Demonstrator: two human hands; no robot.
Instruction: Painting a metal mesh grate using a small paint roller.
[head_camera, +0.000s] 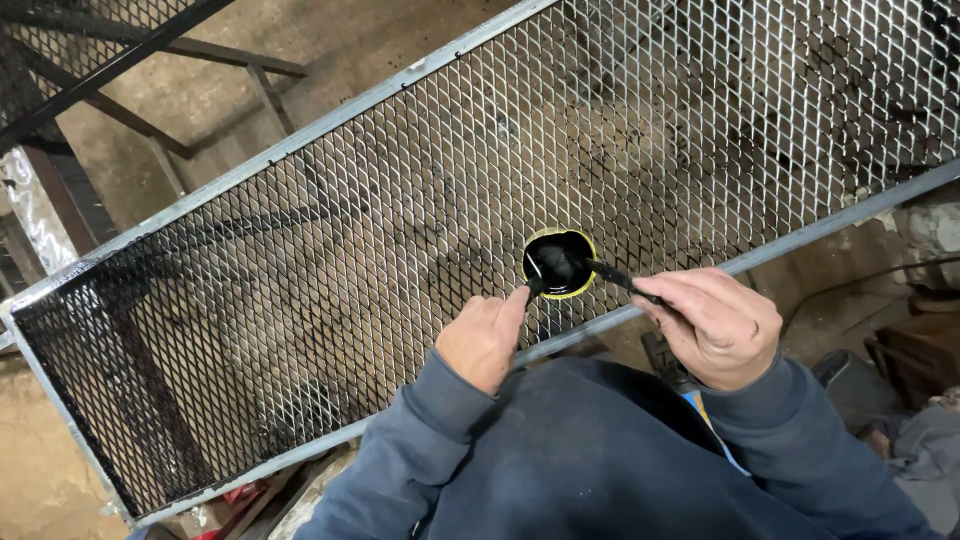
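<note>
Long mesh panel (420, 200) in a pale metal frame, lying slantwise across the view over a dirt floor (380, 40). The panel's left end is coated black and glossy; from about the middle rightward the expanded mesh is bare silver, so by my reckoning roughly a third is painted and the larger part is left. A small paint tin (559, 263), yellow-rimmed and full of black paint, sits on the mesh near the near frame rail. Left hand (483, 340) is loosely curled, forefinger out and touching the tin's rim. Right hand (715, 325) is closed around a brush handle (625, 283); the bristles seem to be down in the paint, though black on black makes that hard to tell.
</note>
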